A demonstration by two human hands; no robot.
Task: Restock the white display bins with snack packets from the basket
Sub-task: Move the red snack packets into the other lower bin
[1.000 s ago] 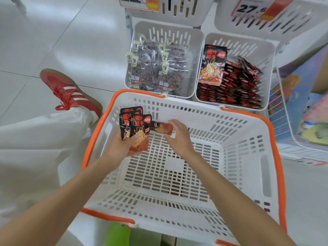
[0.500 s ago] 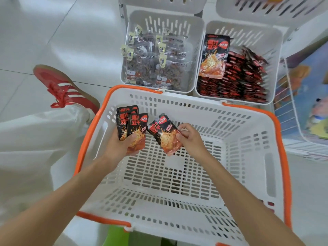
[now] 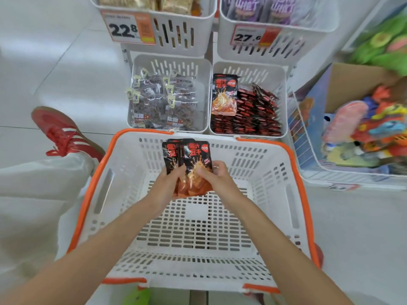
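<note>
Both hands meet in the middle of the frame, above the basket (image 3: pixel 196 238), and grip one small fan of red-and-black packets (image 3: pixel 189 157) held upright. The left hand (image 3: pixel 165 186) pinches the lower left of the fan, with its thumb on the front and its fingers curled behind. The right hand (image 3: pixel 218 179) pinches the lower right edge the same way: the thumb lies across the front packet and the fingers are bent round the back. How many packets are in the fan cannot be told, though at least two fronts show.

The white basket with its orange rim fills the lower centre. Just above it stand two white bins side by side. The left bin (image 3: pixel 171 62) holds clear packs (image 3: pixel 160 102) of dark snacks. The right bin (image 3: pixel 248 70) holds rows of the same red-and-black packets (image 3: pixel 255 115), and one of them (image 3: pixel 224 93) stands upright against its left wall.

Two more bins sit at the top of the frame, with price tags reading 22.8 (image 3: pixel 127 27) and 27.6 (image 3: pixel 253 36). A red shoe (image 3: pixel 63 130) and a pale trouser leg (image 3: pixel 33 183) are at the left, and a wire bin (image 3: pixel 301 139) of bright toys (image 3: pixel 374 128) is at the right
</note>
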